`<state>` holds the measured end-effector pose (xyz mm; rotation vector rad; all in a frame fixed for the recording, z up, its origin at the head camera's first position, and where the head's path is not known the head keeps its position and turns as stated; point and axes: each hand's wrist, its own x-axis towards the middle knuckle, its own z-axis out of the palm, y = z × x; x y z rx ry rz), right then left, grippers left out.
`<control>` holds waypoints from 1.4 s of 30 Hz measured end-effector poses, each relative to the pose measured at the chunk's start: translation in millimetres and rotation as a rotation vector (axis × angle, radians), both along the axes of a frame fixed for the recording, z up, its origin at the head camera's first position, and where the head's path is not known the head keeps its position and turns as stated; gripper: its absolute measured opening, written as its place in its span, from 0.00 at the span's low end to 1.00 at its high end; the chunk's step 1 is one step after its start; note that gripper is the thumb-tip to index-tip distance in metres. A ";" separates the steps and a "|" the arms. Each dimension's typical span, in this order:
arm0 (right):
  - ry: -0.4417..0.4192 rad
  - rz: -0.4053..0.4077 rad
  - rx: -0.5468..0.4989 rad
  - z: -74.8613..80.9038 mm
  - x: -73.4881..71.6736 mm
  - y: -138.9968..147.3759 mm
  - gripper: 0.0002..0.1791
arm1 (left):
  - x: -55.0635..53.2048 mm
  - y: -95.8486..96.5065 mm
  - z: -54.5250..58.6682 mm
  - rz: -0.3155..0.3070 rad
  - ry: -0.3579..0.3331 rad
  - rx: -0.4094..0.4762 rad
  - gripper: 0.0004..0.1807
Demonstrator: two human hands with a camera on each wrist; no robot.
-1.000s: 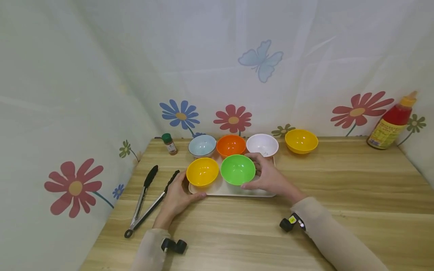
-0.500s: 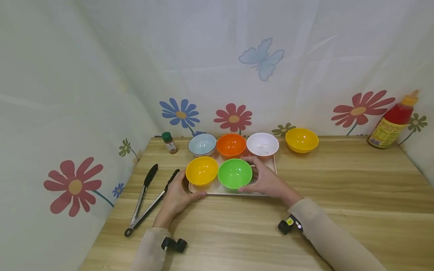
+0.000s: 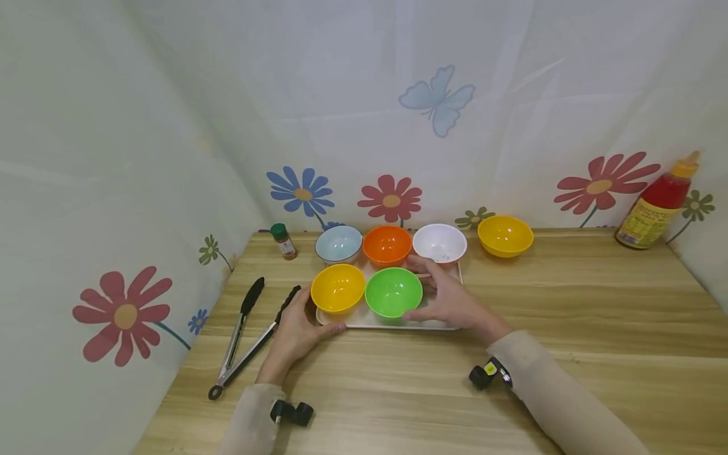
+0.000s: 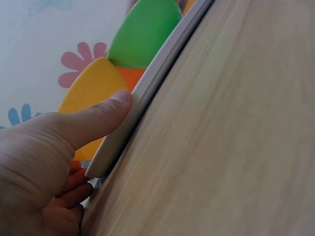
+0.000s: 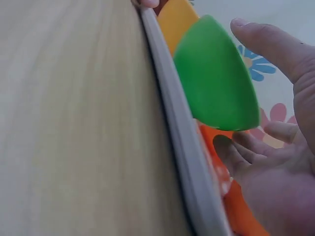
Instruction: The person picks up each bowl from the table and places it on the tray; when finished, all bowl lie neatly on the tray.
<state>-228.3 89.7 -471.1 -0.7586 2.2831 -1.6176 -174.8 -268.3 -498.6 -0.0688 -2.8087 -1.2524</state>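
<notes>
A green bowl (image 3: 394,294) sits at the front of a white tray (image 3: 361,317), right beside a yellow bowl (image 3: 338,289). My right hand (image 3: 455,308) is spread around the green bowl's right side. In the right wrist view, its thumb (image 5: 268,42) stands apart from the green bowl (image 5: 211,78). My left hand (image 3: 297,332) holds the tray's front left corner, next to the yellow bowl. The left wrist view has the thumb (image 4: 106,115) over the tray's front edge and the other fingers curled round the corner. Light blue (image 3: 339,244), orange (image 3: 388,245) and white bowls (image 3: 440,242) form the back row.
Black-tipped tongs (image 3: 248,349) lie spread on the wooden table (image 3: 398,398) at left. Behind them stands a small green-capped spice jar (image 3: 284,241). Another yellow bowl (image 3: 505,236) sits right of the tray, and a red sauce bottle (image 3: 656,205) is at the far right. Flowered cloth hangs behind.
The green bowl has moved slightly left and toward me, beside the yellow bowl. My right hand has let it go and drawn a little to the right. The left hand has stayed put.
</notes>
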 end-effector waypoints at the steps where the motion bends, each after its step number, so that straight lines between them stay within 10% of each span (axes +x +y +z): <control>1: 0.002 0.001 -0.011 3.2 -0.5 1.9 0.66 | 0.1 0.3 0.4 0.000 0.001 0.002 0.64; 23: 0.286 -0.294 -0.346 94.5 -7.7 105.9 0.55 | 0.7 -1.3 -0.2 0.010 0.006 -0.021 0.63; 32: 0.337 -0.497 -0.174 92.4 -14.3 141.5 0.60 | 0.4 -0.4 0.0 0.005 0.010 -0.012 0.63; 42: 0.210 -0.602 -0.104 41.5 -40.7 159.1 0.60 | -0.5 -1.9 -0.9 -0.006 0.009 -0.002 0.64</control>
